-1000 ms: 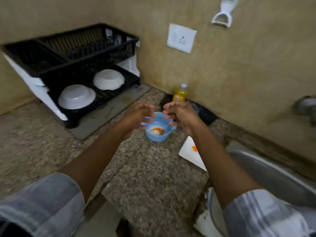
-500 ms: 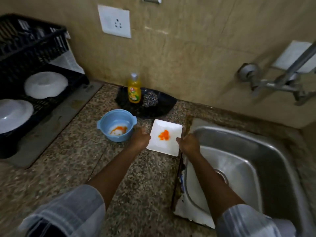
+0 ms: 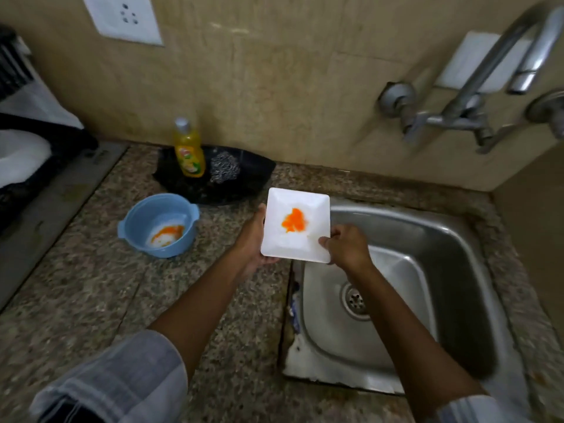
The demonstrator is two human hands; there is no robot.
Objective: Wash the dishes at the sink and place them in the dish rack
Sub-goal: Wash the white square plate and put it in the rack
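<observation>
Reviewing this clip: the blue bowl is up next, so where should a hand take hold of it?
Grip the blue plastic bowl by its two small side lugs, left-front and right-back, or pinch the rim from above. It stands upright and open-topped on the speckled granite counter, nothing touching it; orange residue lies inside, so keep it level.

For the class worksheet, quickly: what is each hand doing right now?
Left hand: closed on the left edge of the white square plate.
Right hand: fingers closed on the plate's lower right corner.

Sink basin [image 3: 442, 270] lies open; tap [image 3: 476, 96] overhangs it.
</observation>
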